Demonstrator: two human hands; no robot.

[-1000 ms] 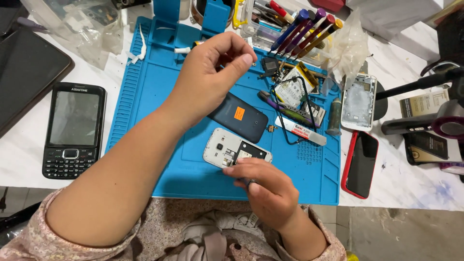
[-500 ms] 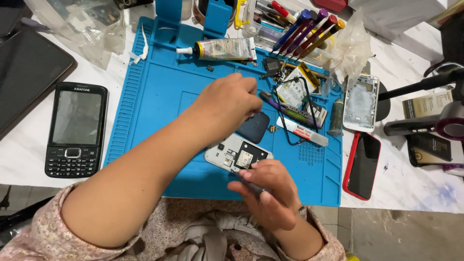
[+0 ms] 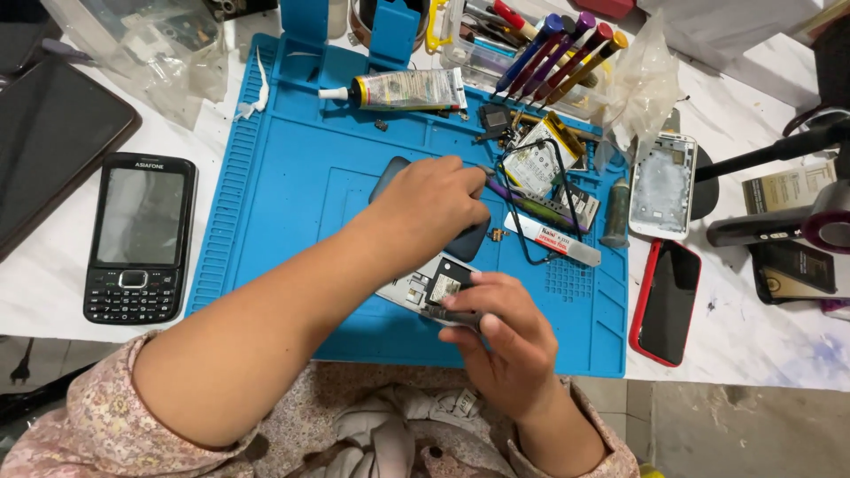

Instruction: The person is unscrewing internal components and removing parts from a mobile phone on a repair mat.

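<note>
Blue silicone work mat [image 3: 292,221]: opened grey phone body [image 3: 425,288] near its front edge.
Your right hand [image 3: 505,341] clamps the phone; your left hand [image 3: 429,208] pinches a purple-handled tool [image 3: 531,205] just behind it.

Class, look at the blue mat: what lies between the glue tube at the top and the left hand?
Only bare blue mat lies between the glue tube and the left hand, as the head view shows.
</note>
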